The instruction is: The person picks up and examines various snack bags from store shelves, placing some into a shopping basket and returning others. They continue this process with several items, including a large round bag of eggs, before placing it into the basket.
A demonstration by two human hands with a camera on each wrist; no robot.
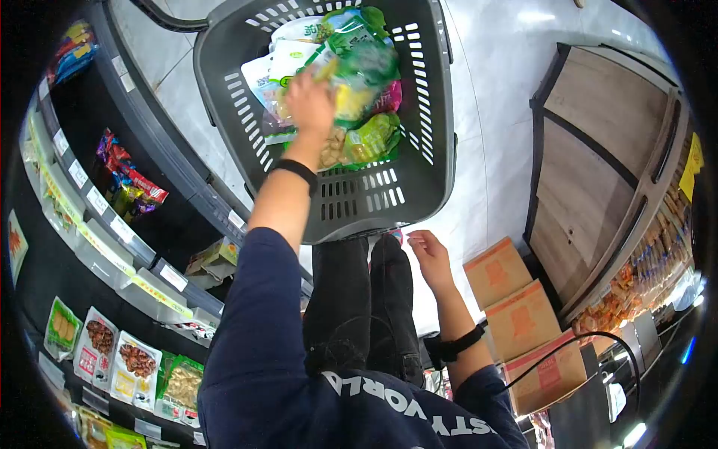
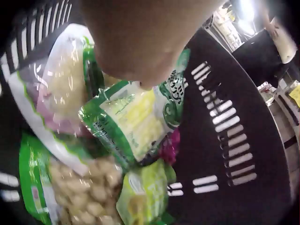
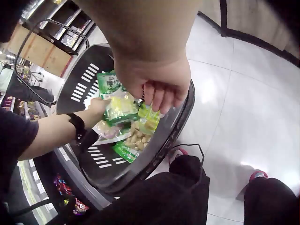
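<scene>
My left hand (image 1: 310, 105) reaches into the grey basket (image 1: 329, 217) and pinches the edge of a green and white packet (image 1: 355, 97), blurred in the head view. In the left wrist view that packet (image 2: 138, 115) with pale yellow contents lies under the hand (image 2: 136, 42), whose fingertips are hidden. The right wrist view shows the left hand (image 3: 97, 108) at the packet's side. Beneath and around it are a bag of round beige pieces (image 2: 84, 192), a light green packet (image 2: 143, 192) and white packets. My right hand (image 1: 432, 262) hangs outside the basket, fingers loosely curled, holding nothing.
Shelves with price labels (image 1: 97, 200) and packaged food (image 1: 136, 363) curve along the left. Cardboard boxes (image 1: 523, 322) are stacked at the right, beside a wooden-panelled unit (image 1: 591, 112). My legs (image 1: 340, 299) stand just below the basket's near rim.
</scene>
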